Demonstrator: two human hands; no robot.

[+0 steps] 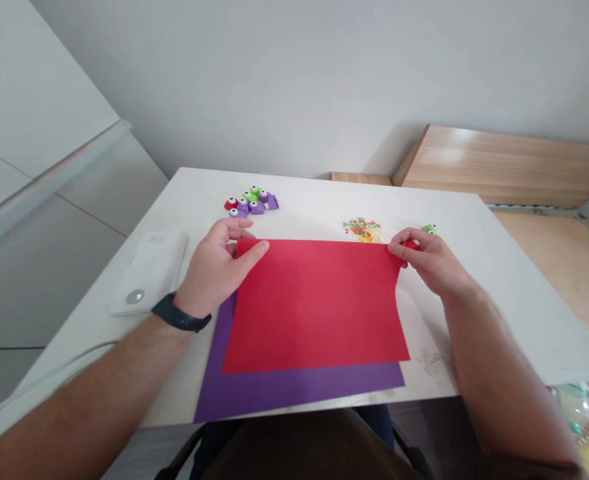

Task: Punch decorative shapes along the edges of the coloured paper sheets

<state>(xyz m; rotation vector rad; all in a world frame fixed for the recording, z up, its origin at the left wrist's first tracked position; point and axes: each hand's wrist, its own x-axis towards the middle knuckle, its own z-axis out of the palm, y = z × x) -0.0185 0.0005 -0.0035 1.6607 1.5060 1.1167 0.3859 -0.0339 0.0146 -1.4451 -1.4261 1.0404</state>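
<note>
A red paper sheet (317,303) lies on top of a purple sheet (294,393) on the white table (499,267). My left hand (219,270) pinches the red sheet's far left corner between thumb and fingers. My right hand (431,260) pinches its far right corner, where a small red object shows at the fingertips. A black band sits on my left wrist.
A cluster of small red, green and purple paper punches (253,200) sits at the table's far left. A pile of coloured paper bits (363,229) and a green punch (429,229) lie behind the sheet. A white device (149,270) with a cable rests at left. A wooden bed frame stands at right.
</note>
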